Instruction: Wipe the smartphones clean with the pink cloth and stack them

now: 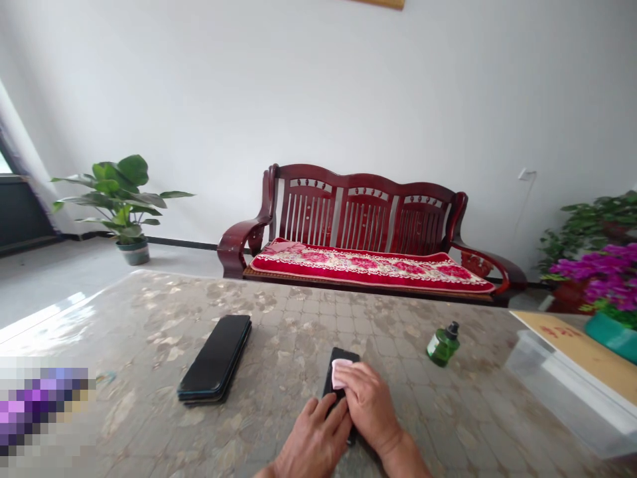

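A black phone (347, 355) lies on the patterned table (279, 358) in front of me, partly covered by my hands. My right hand (371, 405) presses a folded pink cloth (340, 373) onto its upper part, fingers together over the cloth. On the phone's lower part and left edge rests my left hand (318, 435), with its fingers bent and spread a little. To the left is a stack of dark phones (216, 358). A green pump bottle (442, 344) with a black top stands to the right.
At the right edge are a clear plastic box (557, 392), a tan folder (582, 348) and purple flowers in a teal pot (614, 335). A blurred purple item (37, 405) is at lower left. Beyond the table stands a wooden bench (365, 219).
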Tool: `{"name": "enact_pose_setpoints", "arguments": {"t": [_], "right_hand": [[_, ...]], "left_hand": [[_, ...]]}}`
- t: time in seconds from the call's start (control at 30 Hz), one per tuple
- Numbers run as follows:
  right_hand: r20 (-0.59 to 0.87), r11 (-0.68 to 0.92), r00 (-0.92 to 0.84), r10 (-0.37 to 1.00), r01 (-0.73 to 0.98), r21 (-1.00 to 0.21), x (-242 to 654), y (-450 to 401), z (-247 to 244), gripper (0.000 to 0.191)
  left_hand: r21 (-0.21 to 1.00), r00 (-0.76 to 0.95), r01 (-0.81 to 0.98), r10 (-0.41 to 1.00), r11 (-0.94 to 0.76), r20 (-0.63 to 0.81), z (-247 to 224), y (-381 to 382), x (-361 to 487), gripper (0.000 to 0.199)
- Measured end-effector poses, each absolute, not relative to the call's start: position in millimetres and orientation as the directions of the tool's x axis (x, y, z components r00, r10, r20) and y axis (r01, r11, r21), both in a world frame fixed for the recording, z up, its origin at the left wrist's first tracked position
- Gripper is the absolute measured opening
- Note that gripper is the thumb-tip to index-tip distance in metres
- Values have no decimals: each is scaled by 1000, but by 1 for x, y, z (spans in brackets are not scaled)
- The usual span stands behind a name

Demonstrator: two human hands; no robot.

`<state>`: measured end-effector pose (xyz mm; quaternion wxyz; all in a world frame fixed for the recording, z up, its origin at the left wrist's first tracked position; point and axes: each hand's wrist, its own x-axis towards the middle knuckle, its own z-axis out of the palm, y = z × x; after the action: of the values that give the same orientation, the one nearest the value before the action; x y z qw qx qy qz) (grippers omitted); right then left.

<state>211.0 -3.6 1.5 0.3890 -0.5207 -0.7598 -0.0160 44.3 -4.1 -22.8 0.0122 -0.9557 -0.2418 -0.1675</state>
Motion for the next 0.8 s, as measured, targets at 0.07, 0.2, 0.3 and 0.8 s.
{"name": "enact_pose_setpoints", "arguments": {"t": [0.07, 0.2, 0.3, 0.8], "right_hand": [[570, 438, -163, 805, 812, -386, 210, -5, 6, 43], [502, 431, -223, 836, 832, -349, 208, -12, 15, 43], [469, 437, -270, 841, 851, -293, 208, -21, 14, 41], [290, 221, -186, 939, 971, -91, 201, 10, -11, 54]], "left_hand": [[86, 828, 466, 468, -881, 309, -17, -5, 44, 29], [125, 844, 429, 446, -895, 299, 4, -5, 39, 24], [151, 858, 388, 416, -909, 300, 15, -3, 31, 21], [125, 775, 465, 471, -876, 421, -22, 1, 20, 26]]}}
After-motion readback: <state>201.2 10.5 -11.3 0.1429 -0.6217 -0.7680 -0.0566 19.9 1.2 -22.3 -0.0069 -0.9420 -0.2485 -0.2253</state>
